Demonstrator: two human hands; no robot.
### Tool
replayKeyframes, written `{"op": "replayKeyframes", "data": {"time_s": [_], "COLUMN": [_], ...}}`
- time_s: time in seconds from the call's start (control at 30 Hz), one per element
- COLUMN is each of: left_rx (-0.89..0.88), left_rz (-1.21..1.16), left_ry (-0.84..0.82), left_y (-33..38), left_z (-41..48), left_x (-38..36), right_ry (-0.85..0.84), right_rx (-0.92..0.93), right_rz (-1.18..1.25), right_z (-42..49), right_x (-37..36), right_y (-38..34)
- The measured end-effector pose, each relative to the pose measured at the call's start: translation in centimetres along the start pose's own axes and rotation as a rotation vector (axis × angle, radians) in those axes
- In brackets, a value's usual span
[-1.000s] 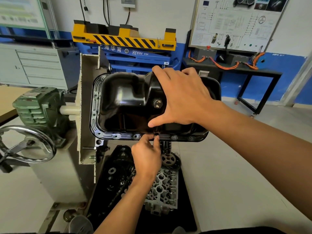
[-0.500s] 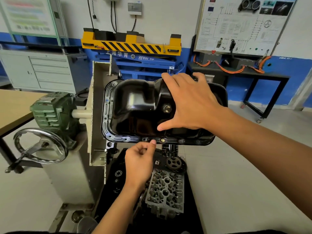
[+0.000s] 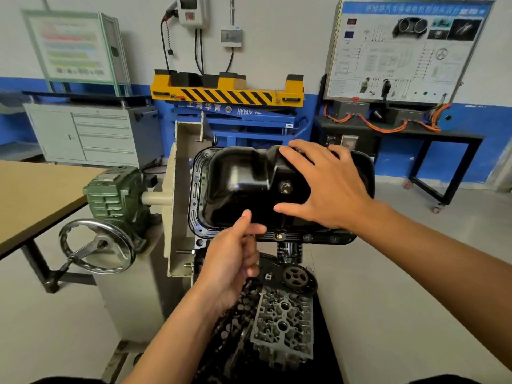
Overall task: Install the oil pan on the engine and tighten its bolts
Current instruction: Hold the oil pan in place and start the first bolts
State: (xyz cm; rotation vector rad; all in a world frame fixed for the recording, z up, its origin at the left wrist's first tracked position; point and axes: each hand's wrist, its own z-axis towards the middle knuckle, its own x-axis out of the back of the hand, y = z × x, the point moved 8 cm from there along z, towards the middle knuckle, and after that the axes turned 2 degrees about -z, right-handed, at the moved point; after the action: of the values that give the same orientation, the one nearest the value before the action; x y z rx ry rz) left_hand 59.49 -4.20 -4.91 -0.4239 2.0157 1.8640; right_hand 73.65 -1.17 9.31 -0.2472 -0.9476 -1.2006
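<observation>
Glossy black stamped-steel oil pan [image 3: 235,184] sits sump-up, left end against the cream stand plate [image 3: 180,189]. Its flange is flat on the engine block [image 3: 200,242], of which only a dark corner shows below the pan's near-left end.

My right hand [image 3: 329,187] is spread flat on the pan's right half. The fingers are straight and apart, and the thumb reaches down the near wall, just right of the drain plug [image 3: 285,187].

My left hand [image 3: 232,259] is at the near flange with fingers curled in and the thumb up against the pan's near wall. Can't tell if anything is in it.

One brass-coloured bolt [image 3: 279,236] is seated in the near flange, right of the left hand.

The green gearbox [image 3: 116,192] and chrome handwheel [image 3: 97,246] are left of the stand. A grey aluminium cylinder head [image 3: 282,325] lies below, near me. A wooden table [image 3: 33,195] is at left, and a yellow-black striped lift [image 3: 227,92] is far behind.
</observation>
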Motion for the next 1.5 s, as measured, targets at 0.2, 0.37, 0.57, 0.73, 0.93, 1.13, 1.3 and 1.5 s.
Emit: {"op": "replayKeyframes", "data": {"time_s": [0.2,0.37,0.57,0.73,0.93,1.13,1.3,1.5], "left_rx": [-0.059,-0.11,-0.133,-0.218,-0.281,-0.3,-0.295,-0.281], "left_rz": [-0.053,-0.023,-0.137,-0.045,0.135,0.257,0.246,0.322], "left_ry": [-0.031,-0.083,-0.035,0.0,0.07,0.012,-0.063,-0.056], "left_y": [4.2,8.1,13.4,16.5,18.9,20.0,20.7,21.2], "left_z": [0.1,1.5,5.7,8.0,10.4,12.5,13.6,14.5], "left_x": [-1.1,-2.7,-2.9,-2.2,-2.5,-4.8,-5.5,-3.9], "right_ry": [0.065,0.16,0.226,-0.02,-0.167,-0.314,-0.316,-0.213], "right_rx": [0.01,0.061,0.076,0.204,0.162,0.069,0.035,0.075], "right_rz": [0.073,0.195,0.546,0.63,0.679,0.63,0.761,0.791], "right_z": [0.0,1.3,6.3,12.0,15.9,18.6,19.0,19.6], "right_x": [0.6,1.6,3.1,2.4,1.2,-0.7,-1.5,-1.7], "right_y": [-0.1,-1.4,-2.4,-5.4,-5.3,-3.1,-1.4,-0.8]}}
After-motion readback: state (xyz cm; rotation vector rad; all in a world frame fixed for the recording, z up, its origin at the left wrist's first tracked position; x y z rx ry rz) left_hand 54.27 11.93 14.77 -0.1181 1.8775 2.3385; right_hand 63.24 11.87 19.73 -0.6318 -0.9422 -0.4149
